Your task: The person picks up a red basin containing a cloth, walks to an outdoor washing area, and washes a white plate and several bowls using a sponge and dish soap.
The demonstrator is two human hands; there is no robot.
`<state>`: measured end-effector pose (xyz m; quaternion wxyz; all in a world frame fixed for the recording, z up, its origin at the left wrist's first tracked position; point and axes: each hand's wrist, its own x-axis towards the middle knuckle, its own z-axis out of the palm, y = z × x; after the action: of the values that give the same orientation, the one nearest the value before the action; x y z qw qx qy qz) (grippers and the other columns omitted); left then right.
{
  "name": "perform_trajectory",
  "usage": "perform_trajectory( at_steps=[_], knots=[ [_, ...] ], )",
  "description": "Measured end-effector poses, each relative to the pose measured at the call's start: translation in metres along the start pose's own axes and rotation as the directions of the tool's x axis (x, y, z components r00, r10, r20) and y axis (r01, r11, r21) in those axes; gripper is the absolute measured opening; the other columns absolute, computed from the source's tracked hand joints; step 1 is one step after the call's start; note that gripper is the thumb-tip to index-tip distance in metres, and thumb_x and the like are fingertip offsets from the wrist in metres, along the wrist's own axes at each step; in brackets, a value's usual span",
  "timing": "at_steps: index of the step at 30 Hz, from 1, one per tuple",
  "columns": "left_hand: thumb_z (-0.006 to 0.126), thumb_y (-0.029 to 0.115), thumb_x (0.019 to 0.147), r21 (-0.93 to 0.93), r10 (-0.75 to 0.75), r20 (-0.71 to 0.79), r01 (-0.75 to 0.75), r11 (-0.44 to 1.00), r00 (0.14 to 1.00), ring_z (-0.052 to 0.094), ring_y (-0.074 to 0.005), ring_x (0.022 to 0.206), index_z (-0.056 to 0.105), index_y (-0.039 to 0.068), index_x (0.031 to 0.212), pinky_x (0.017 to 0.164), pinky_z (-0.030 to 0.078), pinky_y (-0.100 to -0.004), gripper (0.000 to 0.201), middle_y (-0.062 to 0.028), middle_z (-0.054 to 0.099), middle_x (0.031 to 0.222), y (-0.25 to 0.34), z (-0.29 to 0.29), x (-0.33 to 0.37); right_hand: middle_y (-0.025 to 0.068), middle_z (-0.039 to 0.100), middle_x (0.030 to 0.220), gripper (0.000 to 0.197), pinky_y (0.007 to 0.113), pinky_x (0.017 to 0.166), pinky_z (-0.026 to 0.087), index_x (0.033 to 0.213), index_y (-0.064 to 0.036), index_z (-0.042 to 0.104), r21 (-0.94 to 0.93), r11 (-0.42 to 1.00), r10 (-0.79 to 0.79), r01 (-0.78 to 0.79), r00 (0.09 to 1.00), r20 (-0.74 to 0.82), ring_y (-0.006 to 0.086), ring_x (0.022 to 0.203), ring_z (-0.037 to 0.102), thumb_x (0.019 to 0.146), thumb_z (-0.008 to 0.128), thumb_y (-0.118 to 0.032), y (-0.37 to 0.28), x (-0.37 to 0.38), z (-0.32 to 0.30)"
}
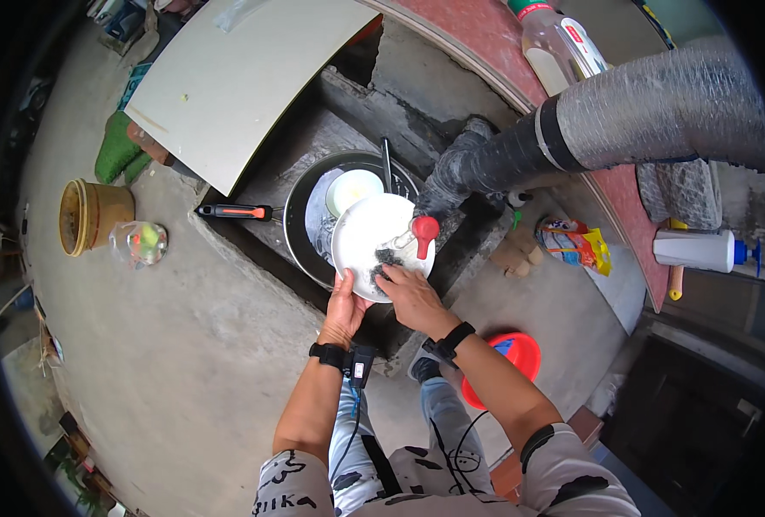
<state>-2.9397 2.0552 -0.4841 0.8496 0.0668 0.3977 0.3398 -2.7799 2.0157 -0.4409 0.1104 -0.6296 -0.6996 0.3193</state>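
Note:
A round white plate (pixel 365 231) is tilted over a frying pan in the concrete sink (pixel 348 82). My left hand (pixel 344 312) grips the plate's near rim, fingers curled beneath it. Pressed to the plate's face, my right hand (pixel 412 302) has a dark steel wool scrubber (pixel 387 257) under its fingertips. A tap with a red handle (pixel 425 227) reaches over the plate's right side. Within the frying pan (pixel 289 207) sits a white bowl (pixel 348 188), partly covered by the plate. A black utensil handle (pixel 387 162) sticks up beside the bowl.
The pan's long black-and-orange handle (pixel 237 212) points left across the sink's edge. A pale board (pixel 244 73) covers the far left. At right runs a thick silver duct (pixel 658 108). A red basin (pixel 533 358) stands near my right forearm, a yellow bucket (pixel 106 215) farther left.

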Motion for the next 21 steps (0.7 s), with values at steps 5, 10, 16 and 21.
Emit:
perform_trajectory(
  at_steps=[5, 10, 16, 21],
  knots=[
    [0.041, 0.037, 0.092, 0.116, -0.119, -0.019, 0.121, 0.986, 0.993, 0.052, -0.0263, 0.109, 0.024, 0.013, 0.134, 0.086, 0.049, -0.0437, 0.051, -0.0103, 0.044, 0.127, -0.008, 0.007, -0.009, 0.0176, 0.039, 0.128, 0.041, 0.049, 0.095, 0.033, 0.119, -0.0031, 0.046, -0.048, 0.952, 0.305, -0.303, 0.951, 0.046, 0.0344, 0.120, 0.035, 0.077, 0.046, -0.004, 0.032, 0.021, -0.015],
    [0.039, 0.036, 0.093, 0.097, -0.203, -0.025, 0.204, 0.974, 0.979, 0.055, -0.0229, 0.105, 0.028, 0.015, 0.133, 0.081, 0.052, -0.0415, 0.046, -0.0090, 0.047, 0.124, -0.010, 0.006, -0.014, 0.0177, 0.043, 0.127, 0.044, 0.040, 0.093, 0.038, 0.117, -0.0032, 0.049, 0.083, 0.993, -0.083, 0.083, 0.996, -0.014, 0.0353, 0.112, 0.043, 0.074, 0.047, 0.004, 0.002, 0.021, -0.005],
    [0.039, 0.038, 0.093, 0.209, -0.054, -0.125, 0.079, 0.975, 0.991, 0.056, -0.0250, 0.104, 0.025, 0.014, 0.134, 0.076, 0.055, -0.0397, 0.050, -0.0112, 0.046, 0.124, 0.010, 0.007, -0.022, 0.0125, 0.051, 0.100, 0.025, 0.040, 0.084, 0.042, 0.102, -0.0064, 0.054, 0.000, 0.990, 0.141, -0.141, 0.990, 0.019, 0.0314, 0.099, 0.049, 0.078, 0.048, -0.003, 0.007, -0.013, -0.015],
    [0.043, 0.021, 0.092, 0.392, 0.077, -0.239, 0.024, 0.920, 0.968, 0.056, -0.0242, 0.104, 0.032, 0.013, 0.132, 0.079, 0.053, -0.0360, 0.042, -0.0106, 0.050, 0.119, 0.051, 0.024, -0.022, 0.0120, 0.052, 0.097, 0.032, 0.040, 0.082, 0.043, 0.103, -0.0071, 0.053, 0.184, 0.971, 0.208, -0.153, 0.922, -0.327, 0.0321, 0.097, 0.049, 0.072, 0.050, 0.004, 0.008, -0.022, -0.044]
  ],
)
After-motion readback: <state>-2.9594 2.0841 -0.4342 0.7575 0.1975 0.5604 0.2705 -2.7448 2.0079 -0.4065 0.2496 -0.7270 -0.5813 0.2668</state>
